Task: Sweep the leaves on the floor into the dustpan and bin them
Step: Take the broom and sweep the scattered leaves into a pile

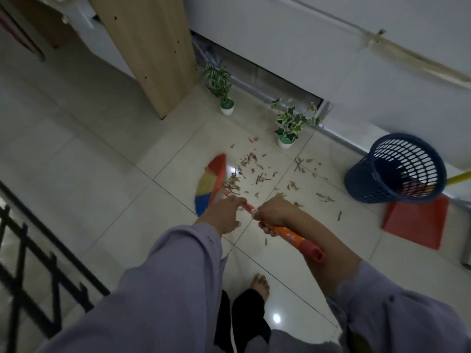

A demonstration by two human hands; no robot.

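Both hands hold the orange broom handle (pixel 285 231) — right hand (pixel 274 212) wrapped tight, left hand (pixel 224 215) pinching lower down. Dry leaves (pixel 257 174) lie scattered just beyond the knuckles; the red dustpan (pixel 418 220) sits well off to the right hand's side, touching the blue bin (pixel 392 169).

A pale tiled floor (pixel 102 174) carries dry leaves (pixel 254 171) and twigs scattered across the tiles between the broom head (pixel 207 186), whose red, yellow and blue bristles rest on it at the left, and a blue slotted bin (pixel 392 169) at the right. A red dustpan (pixel 418 222) lies flat just in front of the bin. Two small potted plants (pixel 226 105) (pixel 286 138) stand behind the leaves, near a wooden panel (pixel 153 59), and a bare foot (pixel 261 285) is planted on the near tiles.
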